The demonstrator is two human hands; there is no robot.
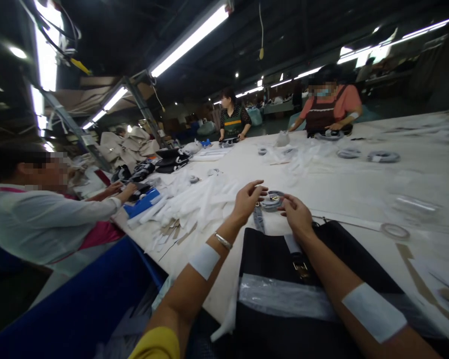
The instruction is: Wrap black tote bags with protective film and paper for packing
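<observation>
A coiled strap (272, 203), grey and seemingly wrapped in clear plastic, with gold-coloured metal on it, lies between my hands above the black bag. My left hand (248, 199) is at its left side, open, with the fingers stretched toward the coil. On the other side my right hand (297, 217) has loosely bent, parted fingers close to the coil's edge; whether they touch it is unclear. The black bag (273, 257) lies below my forearms, with a gold buckle (301, 269) and a band of clear plastic (280, 297) across it.
White wrapping strips (194, 199) are heaped left of my hands. More coils (383, 156) and a tape roll (395, 230) lie on the white table (344, 187). A blue bin (82, 299) stands lower left. One co-worker (56, 214) works at left, two across the table.
</observation>
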